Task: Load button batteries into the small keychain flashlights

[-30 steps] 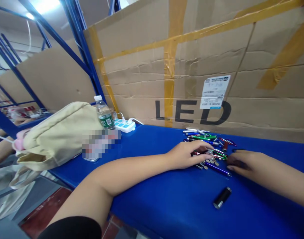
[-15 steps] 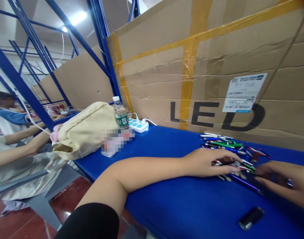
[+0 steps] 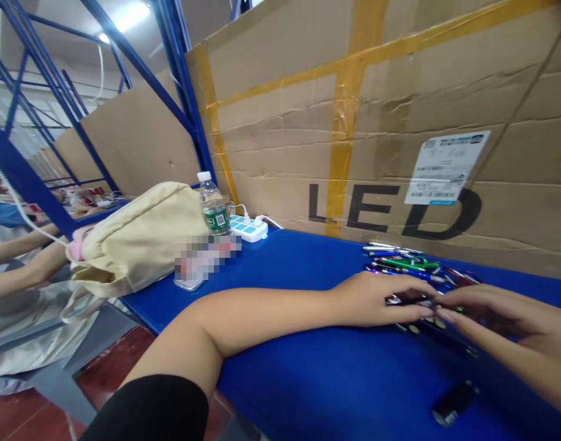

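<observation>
A heap of small coloured pens and clips (image 3: 411, 263) lies on the blue table (image 3: 308, 380) against a big cardboard box. My left hand (image 3: 381, 298) rests palm down at the near edge of the heap, its fingers curled round a thin dark piece (image 3: 406, 301). My right hand (image 3: 496, 312) comes in from the right with fingers stretched out, their tips touching the same spot. A short black cylinder (image 3: 452, 403) lies alone on the table nearer to me.
The cardboard box (image 3: 376, 122) marked LED walls off the back. At the left stand a cream bag (image 3: 138, 242), a water bottle (image 3: 214, 211) and a white power strip (image 3: 248, 228). Blue rack posts (image 3: 184, 92) rise behind. Another person's arms (image 3: 18, 269) show far left.
My right hand has moved left across the heap until its fingertips meet my left hand. The left hand has stayed put. The view has swung a little.
</observation>
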### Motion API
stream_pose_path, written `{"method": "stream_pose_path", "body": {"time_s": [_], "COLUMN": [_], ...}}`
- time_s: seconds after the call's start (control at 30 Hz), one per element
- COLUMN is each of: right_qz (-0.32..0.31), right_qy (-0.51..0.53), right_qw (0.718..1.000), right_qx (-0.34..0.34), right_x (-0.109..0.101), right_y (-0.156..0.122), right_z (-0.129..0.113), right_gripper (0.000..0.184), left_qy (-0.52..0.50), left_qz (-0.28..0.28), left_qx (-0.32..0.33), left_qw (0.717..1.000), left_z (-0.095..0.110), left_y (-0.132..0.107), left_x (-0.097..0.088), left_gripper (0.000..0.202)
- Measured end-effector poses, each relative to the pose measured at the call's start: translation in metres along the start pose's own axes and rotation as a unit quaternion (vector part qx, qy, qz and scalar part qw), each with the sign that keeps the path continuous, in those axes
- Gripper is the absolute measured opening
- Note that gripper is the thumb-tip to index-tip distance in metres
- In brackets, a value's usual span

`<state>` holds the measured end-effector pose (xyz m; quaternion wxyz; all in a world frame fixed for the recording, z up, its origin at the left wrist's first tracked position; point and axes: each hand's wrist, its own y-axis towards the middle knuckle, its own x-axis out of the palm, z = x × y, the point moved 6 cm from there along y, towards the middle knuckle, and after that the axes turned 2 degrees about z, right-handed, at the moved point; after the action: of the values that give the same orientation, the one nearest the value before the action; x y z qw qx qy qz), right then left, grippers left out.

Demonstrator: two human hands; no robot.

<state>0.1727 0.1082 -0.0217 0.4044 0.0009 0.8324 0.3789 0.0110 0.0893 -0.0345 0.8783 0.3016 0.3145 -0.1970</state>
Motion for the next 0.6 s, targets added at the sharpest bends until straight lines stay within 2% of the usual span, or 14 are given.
{"method": "stream_pose_path", "body": {"time_s": [0.1,0.23,0.47,0.6], "right_qz": [-0.053,-0.102,-0.092,-0.088], "right_qy": [0.038,0.022,0.060,0.034], "right_qw": [0.998,0.995,0.992,0.994], "right_qx": [-0.011,-0.002,-0.068,-0.063], "right_x": [0.000,0.001,0.003,-0.002], "right_y": [0.001,-0.003,-0.006,-0.001], "right_z": [-0.007,-0.007,-0.026,-0.026], "right_gripper": [0.038,0.028,0.026,0.024], "left_qy": [-0.007,-0.032,-0.018,-0.034], "left_qz": [0.023,0.020,0.017,0.058], "left_qx": [-0.013,-0.038,-0.030,-0.012], "left_qw": [1.000,0.999,0.999,0.998], "left_z": [-0.002,-0.004,-0.003,-0.004], "left_y": [0.001,0.002,0.000,0.002], "left_x": [-0.001,0.001,0.001,-0.002], "left_gripper": [0.036,0.042,0.034,0.030]}}
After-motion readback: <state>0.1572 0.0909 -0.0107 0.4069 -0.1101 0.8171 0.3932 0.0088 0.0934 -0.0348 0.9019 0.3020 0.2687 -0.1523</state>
